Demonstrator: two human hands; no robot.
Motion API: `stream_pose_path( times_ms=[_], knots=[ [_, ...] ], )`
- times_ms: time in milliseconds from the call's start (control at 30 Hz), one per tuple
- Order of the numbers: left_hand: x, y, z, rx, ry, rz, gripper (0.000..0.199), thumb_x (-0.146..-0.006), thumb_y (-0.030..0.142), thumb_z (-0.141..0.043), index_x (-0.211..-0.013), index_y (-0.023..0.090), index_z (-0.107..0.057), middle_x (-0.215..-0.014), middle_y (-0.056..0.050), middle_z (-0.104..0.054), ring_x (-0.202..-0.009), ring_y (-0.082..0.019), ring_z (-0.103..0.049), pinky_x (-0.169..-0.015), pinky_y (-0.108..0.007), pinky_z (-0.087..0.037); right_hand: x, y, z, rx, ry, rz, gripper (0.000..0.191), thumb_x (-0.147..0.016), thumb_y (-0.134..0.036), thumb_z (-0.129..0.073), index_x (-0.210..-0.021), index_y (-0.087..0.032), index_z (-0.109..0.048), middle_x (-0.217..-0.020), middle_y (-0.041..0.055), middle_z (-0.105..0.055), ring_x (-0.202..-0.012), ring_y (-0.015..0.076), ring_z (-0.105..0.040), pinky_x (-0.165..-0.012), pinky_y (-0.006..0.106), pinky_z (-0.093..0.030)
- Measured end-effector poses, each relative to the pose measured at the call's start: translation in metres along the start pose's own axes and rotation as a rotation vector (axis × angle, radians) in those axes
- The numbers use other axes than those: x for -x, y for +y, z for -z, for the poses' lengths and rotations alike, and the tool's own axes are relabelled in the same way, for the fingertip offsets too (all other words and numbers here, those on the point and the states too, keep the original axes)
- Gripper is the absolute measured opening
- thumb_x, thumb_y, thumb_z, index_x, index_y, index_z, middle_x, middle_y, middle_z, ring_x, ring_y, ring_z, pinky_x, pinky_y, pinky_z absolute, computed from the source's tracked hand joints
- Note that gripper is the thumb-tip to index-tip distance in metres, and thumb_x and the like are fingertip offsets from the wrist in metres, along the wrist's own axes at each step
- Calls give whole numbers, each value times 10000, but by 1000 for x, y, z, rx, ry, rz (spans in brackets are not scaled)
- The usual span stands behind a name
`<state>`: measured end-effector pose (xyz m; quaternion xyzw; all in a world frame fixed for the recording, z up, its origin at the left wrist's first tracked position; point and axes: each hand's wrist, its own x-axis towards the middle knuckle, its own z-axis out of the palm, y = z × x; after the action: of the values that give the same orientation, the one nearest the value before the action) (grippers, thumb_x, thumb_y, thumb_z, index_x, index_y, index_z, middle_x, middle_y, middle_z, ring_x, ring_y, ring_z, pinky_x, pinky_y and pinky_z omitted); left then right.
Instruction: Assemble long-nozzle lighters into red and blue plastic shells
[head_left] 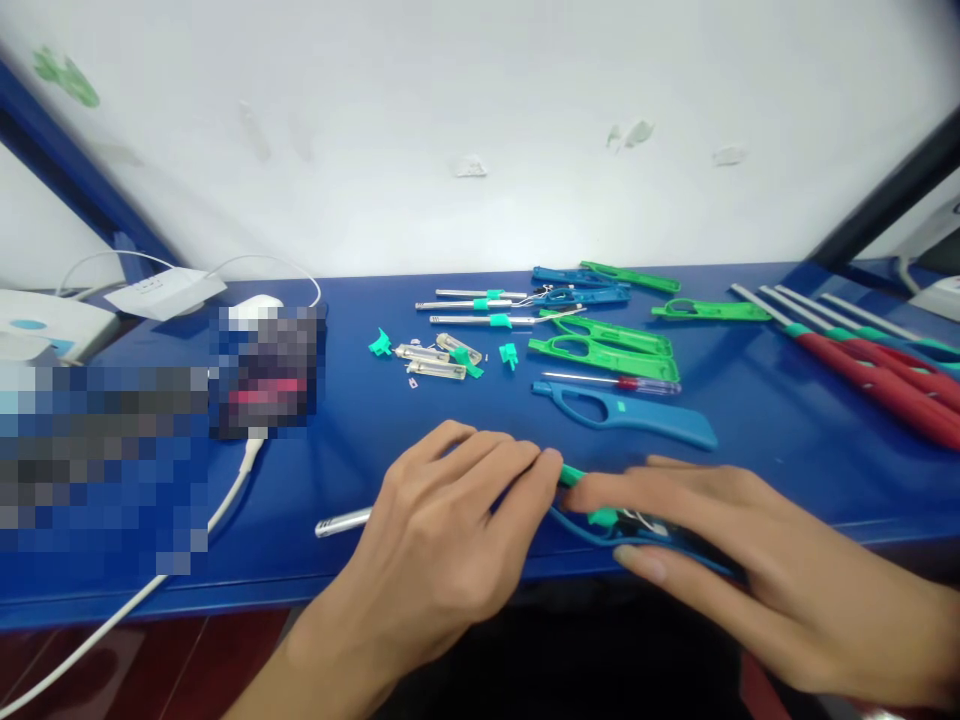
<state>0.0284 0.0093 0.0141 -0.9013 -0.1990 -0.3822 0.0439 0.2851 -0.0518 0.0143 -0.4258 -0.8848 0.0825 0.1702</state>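
Note:
At the table's front edge, my left hand [457,520] is closed round the front part of a lighter, and its metal tube [343,522] sticks out to the left. My right hand [720,550] grips the blue handle half [592,530] of the same lighter, thumb below and fingers above. Green pieces and a thin white wire show between the hands; the rest is covered by my fingers. Just behind lies another blue handle half [660,418], with a screwdriver [645,385] beyond it.
Green handle halves [600,355], metal tubes [480,321] and clear fuel tanks [436,370] lie towards the back. Red-handled lighters [885,380] are at the right. At the left are a blurred-out device [262,375] and a white cable [232,495].

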Motion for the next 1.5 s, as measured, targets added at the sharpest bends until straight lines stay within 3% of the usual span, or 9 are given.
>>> stream_pose_path(
  times_ms=[267, 533, 733, 900, 1200, 1500],
  knots=[
    [4, -1, -3, 10, -17, 6, 273, -1063, 29, -482, -1054, 92, -748, -954, -50, -801, -811, -174, -760, -727, -350, -510, -2, 5, 0, -5, -11, 33, 645, -1073, -325, -514, -1669, -443, -299, -1322, -35, -783, -1096, 228, -779, -844, 347, -653],
    [6, -3, -4, -11, -32, -8, 240, -1038, 8, -506, -1135, 88, -711, -1046, -67, -787, -906, -208, -752, -790, -361, -509, -1, 6, -1, 0, 12, 38, 591, -1058, -325, -547, -1628, -415, -418, -1292, -16, -797, -1075, 238, -783, -840, 336, -640],
    [6, -4, -5, 32, -51, 8, 200, -1008, 8, -548, -1075, 106, -710, -1032, -57, -786, -912, -219, -748, -816, -371, -503, -1, 4, 0, 5, -18, 32, 613, -1073, -336, -512, -1646, -449, -323, -1327, -64, -776, -1100, 217, -768, -870, 336, -631],
    [5, -4, -6, 40, -70, 12, 197, -981, -3, -568, -1059, 106, -713, -999, -54, -788, -888, -222, -746, -802, -376, -501, 1, 4, -1, 28, -18, 41, 596, -1082, -343, -492, -1645, -442, -323, -1299, -39, -788, -1096, 233, -770, -882, 364, -635],
    [8, -3, -5, -3, -50, 6, 193, -983, -3, -579, -1073, 94, -719, -1013, -62, -783, -898, -223, -744, -778, -376, -498, -3, 1, 2, 60, -22, 62, 684, -1089, -316, -446, -1702, -417, -160, -1301, -31, -788, -1084, 238, -779, -833, 357, -652],
    [4, -2, -4, -10, -31, -15, 220, -1021, 12, -521, -1033, 89, -727, -975, -73, -794, -865, -227, -753, -734, -378, -493, 0, -1, 2, 130, 0, 106, 708, -1106, -318, -384, -1722, -380, -40, -1344, -21, -776, -1091, 259, -790, -891, 406, -667]
  ],
)
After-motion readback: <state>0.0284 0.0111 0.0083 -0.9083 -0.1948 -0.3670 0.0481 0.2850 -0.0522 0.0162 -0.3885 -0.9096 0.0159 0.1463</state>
